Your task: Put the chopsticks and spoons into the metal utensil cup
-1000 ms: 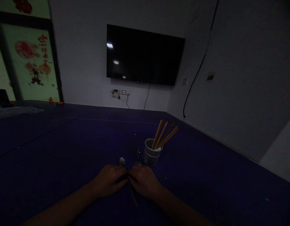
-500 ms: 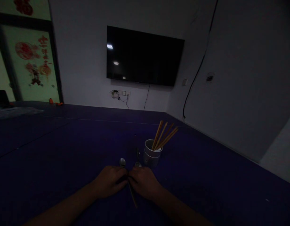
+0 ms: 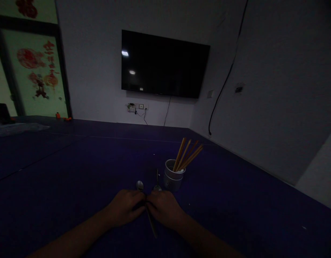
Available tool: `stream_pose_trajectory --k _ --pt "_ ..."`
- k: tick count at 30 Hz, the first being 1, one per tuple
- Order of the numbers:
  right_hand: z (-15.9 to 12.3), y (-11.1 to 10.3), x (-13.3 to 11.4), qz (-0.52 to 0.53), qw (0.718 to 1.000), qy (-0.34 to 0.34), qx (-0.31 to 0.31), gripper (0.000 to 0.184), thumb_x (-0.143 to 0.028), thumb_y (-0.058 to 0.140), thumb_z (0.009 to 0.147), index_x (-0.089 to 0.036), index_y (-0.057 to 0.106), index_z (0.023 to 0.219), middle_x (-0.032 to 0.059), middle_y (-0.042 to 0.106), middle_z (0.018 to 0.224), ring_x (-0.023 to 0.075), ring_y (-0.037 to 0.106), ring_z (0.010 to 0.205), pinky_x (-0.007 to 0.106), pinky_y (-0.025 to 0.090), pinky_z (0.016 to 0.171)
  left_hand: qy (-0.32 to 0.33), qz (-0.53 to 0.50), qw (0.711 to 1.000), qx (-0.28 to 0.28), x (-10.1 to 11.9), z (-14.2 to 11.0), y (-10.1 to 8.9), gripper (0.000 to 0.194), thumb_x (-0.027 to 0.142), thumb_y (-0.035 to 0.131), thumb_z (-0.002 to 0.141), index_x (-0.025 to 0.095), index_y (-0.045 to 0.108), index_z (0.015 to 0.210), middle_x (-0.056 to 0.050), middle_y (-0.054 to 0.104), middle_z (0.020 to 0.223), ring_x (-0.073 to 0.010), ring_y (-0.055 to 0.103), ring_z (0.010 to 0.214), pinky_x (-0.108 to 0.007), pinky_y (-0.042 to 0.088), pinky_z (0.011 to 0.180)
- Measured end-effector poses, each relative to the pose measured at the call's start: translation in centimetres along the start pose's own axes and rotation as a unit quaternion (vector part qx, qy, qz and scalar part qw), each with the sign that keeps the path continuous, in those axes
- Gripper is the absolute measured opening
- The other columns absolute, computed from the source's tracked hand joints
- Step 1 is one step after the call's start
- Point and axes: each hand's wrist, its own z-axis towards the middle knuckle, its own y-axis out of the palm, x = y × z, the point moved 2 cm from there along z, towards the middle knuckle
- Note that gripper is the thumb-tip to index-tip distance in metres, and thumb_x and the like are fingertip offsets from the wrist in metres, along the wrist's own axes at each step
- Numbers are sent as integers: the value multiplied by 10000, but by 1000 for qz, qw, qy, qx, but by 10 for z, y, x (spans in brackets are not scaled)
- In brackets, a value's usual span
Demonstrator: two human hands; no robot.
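My left hand (image 3: pixel 127 206) and my right hand (image 3: pixel 165 208) rest side by side on the purple surface, knuckles up, fingers curled and almost touching. Beneath them lies a metal spoon (image 3: pixel 152 223), slanting; its bowl shows past my left hand and its handle comes out below, between the hands. Fingertips are tucked out of sight, so I cannot tell what they grip. A second spoon (image 3: pixel 157 187) lies just beyond my right hand, its handle pointing away. To the right stands a grey metal cup (image 3: pixel 173 181) with several wooden chopsticks (image 3: pixel 187 156) leaning right.
The purple surface (image 3: pixel 101 157) stretches to the walls. A dark television (image 3: pixel 165 64) hangs ahead, with sockets and cables below it. Clear plastic sheeting (image 3: pixel 19 128) and small orange items (image 3: pixel 66 119) lie far left, near a glass door (image 3: pixel 36 71). A black cable (image 3: pixel 221 89) runs down the right wall.
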Motion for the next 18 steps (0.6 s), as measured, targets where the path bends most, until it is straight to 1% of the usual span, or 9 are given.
stream_pose_trajectory --k 4,11,18 --pt "0 1 0 4 1000 2 -1 206 -217 413 893 -176 615 899 49 657 898 162 604 822 251 394 688 1 3 1000 8 0 0 1 91 283 494 839 214 530 886 -11 658 837 -143 623 738 -222 437 630" --pt "0 -2 0 4 1000 10 -7 205 -220 423 885 -177 623 890 47 664 890 160 609 816 240 390 670 0 4 1000 -2 0 0 0 93 278 486 842 216 528 898 -11 660 850 -148 625 753 -229 439 640" --pt "0 -3 -1 22 999 23 -11 195 -215 421 882 -183 613 899 40 665 911 166 616 849 239 392 688 3 -1 1000 -6 2 0 -3 98 297 475 850 219 522 886 -11 659 842 -146 621 750 -224 439 639"
